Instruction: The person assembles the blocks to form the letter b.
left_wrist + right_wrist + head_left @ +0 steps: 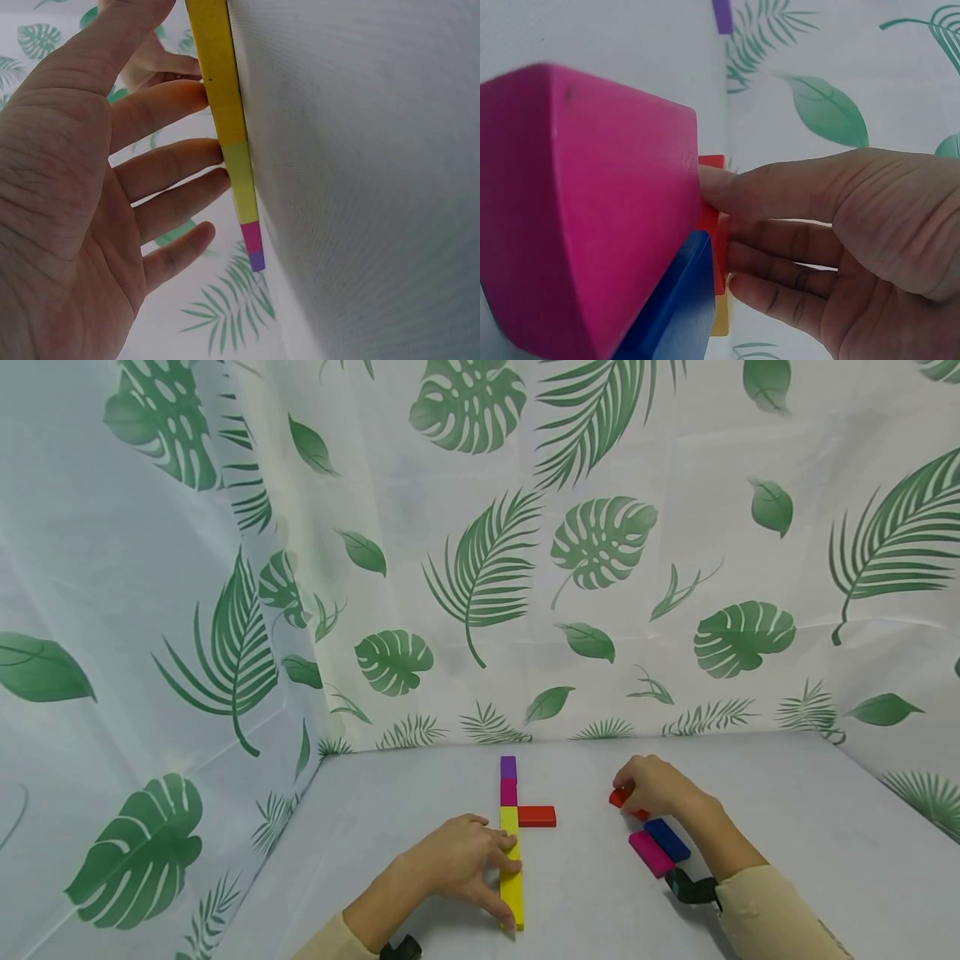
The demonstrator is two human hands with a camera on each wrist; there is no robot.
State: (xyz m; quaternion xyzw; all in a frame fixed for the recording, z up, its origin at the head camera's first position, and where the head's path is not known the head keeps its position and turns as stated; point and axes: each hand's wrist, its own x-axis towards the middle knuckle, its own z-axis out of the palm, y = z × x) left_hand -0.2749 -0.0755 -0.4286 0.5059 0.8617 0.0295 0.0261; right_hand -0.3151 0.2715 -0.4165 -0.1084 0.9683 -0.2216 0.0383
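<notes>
A straight row of blocks runs away from me in the head view: yellow blocks (511, 893) nearest, then a magenta block (508, 792), then a purple block (508, 767) at the far end. A red block (537, 816) juts out to the right from the row. Fingertips of my left hand (461, 864) touch the yellow part, its thumb by the near end; the fingers look mostly straight in the left wrist view. Farther right, my right hand (656, 787) pinches another red block (718, 251) between thumb and fingers, partly hiding it.
Close to the right wrist lie a pink block (651, 854) and a blue block (667, 840), side by side. Below the held red block, a yellow-orange piece (720, 316) shows in the right wrist view. A leaf-patterned curtain (480, 693) stands behind the white table (405, 793).
</notes>
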